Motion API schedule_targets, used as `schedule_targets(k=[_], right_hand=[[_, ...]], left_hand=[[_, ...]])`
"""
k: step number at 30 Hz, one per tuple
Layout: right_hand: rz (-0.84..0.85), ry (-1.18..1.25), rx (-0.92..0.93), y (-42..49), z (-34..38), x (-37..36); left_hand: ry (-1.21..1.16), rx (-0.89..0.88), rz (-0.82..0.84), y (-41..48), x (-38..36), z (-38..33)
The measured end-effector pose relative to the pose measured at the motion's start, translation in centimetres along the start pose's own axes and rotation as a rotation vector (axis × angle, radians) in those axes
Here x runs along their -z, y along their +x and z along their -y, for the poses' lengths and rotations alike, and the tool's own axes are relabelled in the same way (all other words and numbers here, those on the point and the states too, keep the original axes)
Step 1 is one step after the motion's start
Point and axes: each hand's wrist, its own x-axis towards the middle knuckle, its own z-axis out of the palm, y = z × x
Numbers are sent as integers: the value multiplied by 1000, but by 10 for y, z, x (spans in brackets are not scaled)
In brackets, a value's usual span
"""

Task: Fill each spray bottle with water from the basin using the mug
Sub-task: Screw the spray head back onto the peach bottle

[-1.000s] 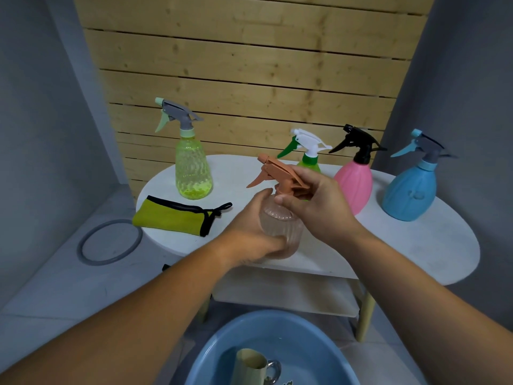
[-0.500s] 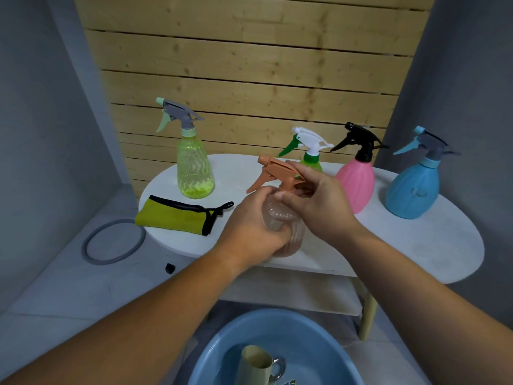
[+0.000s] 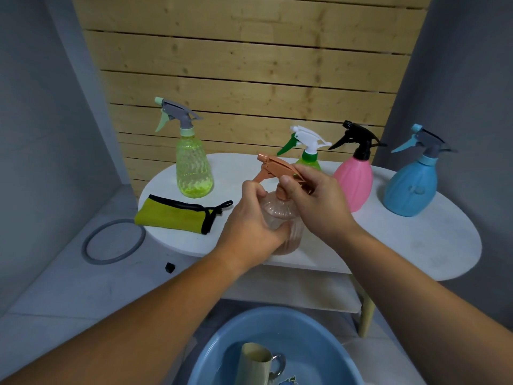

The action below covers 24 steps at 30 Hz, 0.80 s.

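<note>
From the head view, your left hand [image 3: 251, 226] is wrapped around the ribbed body of the peach spray bottle [image 3: 280, 220], which sits at the front edge of the white tabletop [image 3: 416, 245]. Your right hand [image 3: 313, 201] is closed on its orange trigger head [image 3: 277, 169] at the collar. Over the last second your grip has shifted: the right fingers have worked round the neck and the head has turned slightly, which reads as unscrewing. The cap is still seated, so no filling has begun on this bottle.

The yellow-green bottle [image 3: 193, 173], the green bottle [image 3: 308, 151], the pink bottle [image 3: 354, 182] and the blue bottle [image 3: 408, 184] stand capped behind it. The folded yellow cloth [image 3: 175, 215] lies to the left.

The blue basin [image 3: 277, 348] is cut off by the bottom edge, with the mug [image 3: 255, 362] standing in it, only partly visible. Your hands hide the bottle's neck thread, so you cannot tell how loose the cap is. The peach bottle's water level is hard to judge.
</note>
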Motion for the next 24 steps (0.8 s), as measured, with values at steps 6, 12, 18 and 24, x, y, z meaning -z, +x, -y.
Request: schedule_targets(k=[6, 12, 18, 24], right_hand=[[6, 67, -8, 3, -1, -4], [23, 99, 13, 7, -4, -3], [35, 131, 4, 7, -6, 2], [47, 162, -7, 8, -6, 4]], left_hand=[[-46, 39, 15, 8, 1, 7], [-78, 26, 143, 4, 3, 15], [14, 38, 30, 4, -2, 10], [-98, 19, 154, 1, -9, 17]])
